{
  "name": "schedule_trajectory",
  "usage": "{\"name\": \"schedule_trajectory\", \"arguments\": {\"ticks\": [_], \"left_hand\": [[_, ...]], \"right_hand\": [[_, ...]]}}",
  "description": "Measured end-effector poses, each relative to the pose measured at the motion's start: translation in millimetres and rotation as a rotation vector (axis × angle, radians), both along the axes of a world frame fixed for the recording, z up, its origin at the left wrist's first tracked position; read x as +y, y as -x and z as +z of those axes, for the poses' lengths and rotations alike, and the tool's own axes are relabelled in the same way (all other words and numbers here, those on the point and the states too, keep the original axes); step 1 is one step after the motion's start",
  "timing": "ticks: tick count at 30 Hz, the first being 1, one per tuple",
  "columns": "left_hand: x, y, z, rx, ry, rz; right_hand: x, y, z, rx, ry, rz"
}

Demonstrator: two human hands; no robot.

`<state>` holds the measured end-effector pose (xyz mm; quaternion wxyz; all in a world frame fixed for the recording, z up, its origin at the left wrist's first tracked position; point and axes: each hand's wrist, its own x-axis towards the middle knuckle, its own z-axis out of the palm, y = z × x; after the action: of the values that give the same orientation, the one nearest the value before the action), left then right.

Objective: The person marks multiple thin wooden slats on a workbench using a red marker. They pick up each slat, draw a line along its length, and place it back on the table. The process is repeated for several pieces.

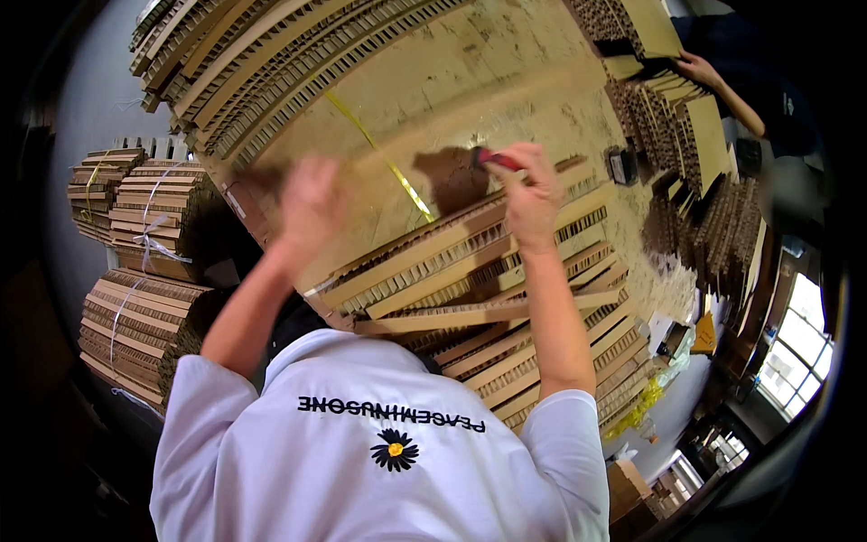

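- The right hand [531, 194] is closed around a small red-handled tool [498, 160], whose red end sticks out past the fingers toward the left hand.
- That hand sits on the upper edge of a stack of honeycomb cardboard strips [479, 271], which lies just in front of the person's chest.
- The left hand [312, 203] is motion-blurred; it hovers beside the stack's left end, and whether its fingers are spread or curled cannot be told.
- Beyond the stack lies a large flat cardboard sheet [470, 81]; a yellow strap [379, 154] runs across it, ending near the stack between the two hands.
- Above the stack's left end, long ribbed honeycomb cardboard boards [253, 63] lie side by side.
- Far left of the stack stand tied bundles of cardboard strips [149, 271], bound with pale string.
- Up and to the right of the stack, another person's hand [700, 68] rests on more upright cardboard pieces [686, 117].
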<state>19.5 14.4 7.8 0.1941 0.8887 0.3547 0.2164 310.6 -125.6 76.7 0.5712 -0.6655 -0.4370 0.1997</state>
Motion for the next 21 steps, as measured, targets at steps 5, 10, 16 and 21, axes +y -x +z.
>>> {"name": "schedule_trajectory", "arguments": {"ticks": [5, 10, 16, 21], "left_hand": [[138, -28, 94, -0.118, -0.611, 0.183], [-25, -21, 64, 0.041, 0.351, -0.170], [-113, -24, 30, -0.027, 0.340, -0.336], [-59, -19, 39, -0.088, 0.234, -0.283]], "right_hand": [[-53, -27, 2, 0.003, 0.097, -0.133], [-66, -21, -14, 0.068, 0.144, -0.102], [-34, -14, -8, 0.033, 0.157, -0.005], [-4, -21, -6, 0.033, 0.073, 0.033]]}}
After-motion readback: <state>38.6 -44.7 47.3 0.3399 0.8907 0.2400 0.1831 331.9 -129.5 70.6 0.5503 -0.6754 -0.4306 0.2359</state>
